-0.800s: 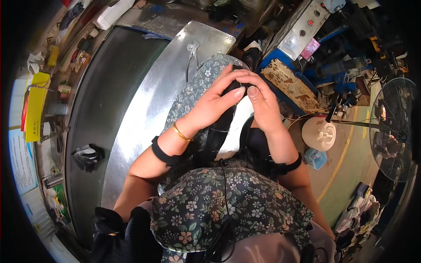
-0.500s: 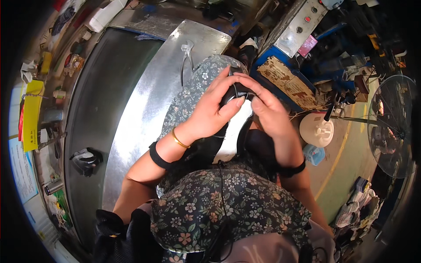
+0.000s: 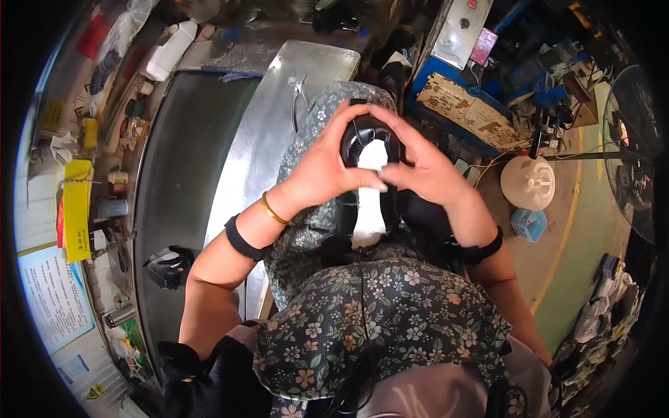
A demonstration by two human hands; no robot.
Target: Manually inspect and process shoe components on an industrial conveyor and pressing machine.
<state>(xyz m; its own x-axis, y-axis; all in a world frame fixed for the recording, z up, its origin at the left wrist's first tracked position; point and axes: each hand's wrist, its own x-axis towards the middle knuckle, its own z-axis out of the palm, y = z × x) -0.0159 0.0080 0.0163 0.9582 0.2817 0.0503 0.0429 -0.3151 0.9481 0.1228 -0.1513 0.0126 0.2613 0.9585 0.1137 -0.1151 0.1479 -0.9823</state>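
Observation:
A black shoe upper (image 3: pixel 346 212) lies bottom up on my lap, with a white insole (image 3: pixel 371 209) showing down its middle. My left hand (image 3: pixel 317 167) curves round the toe from the left, its thumb across the white insole. From the other side my right hand (image 3: pixel 432 167) is wrapped round the toe; its blurred thumb is close to the left one. The fingers of both hands meet at the far tip. Pliers (image 3: pixel 297 90) rest on the metal table (image 3: pixel 233 157) beyond my left hand.
Left of the table runs a dark belt (image 3: pixel 202 139) carrying another black piece (image 3: pixel 167 267), perhaps a shoe upper. Shelves with a yellow box (image 3: pixel 78 209) line the far left. On the right are a machine's control panel (image 3: pixel 460 38), a cream jug (image 3: pixel 527 184), a blue basket (image 3: pixel 529 224) and a fan (image 3: pixel 624 160).
My thumbs have moved from near the toe tip to lower on the white insole and closer together. The shoe stands straighter in view, and the whole view has shifted.

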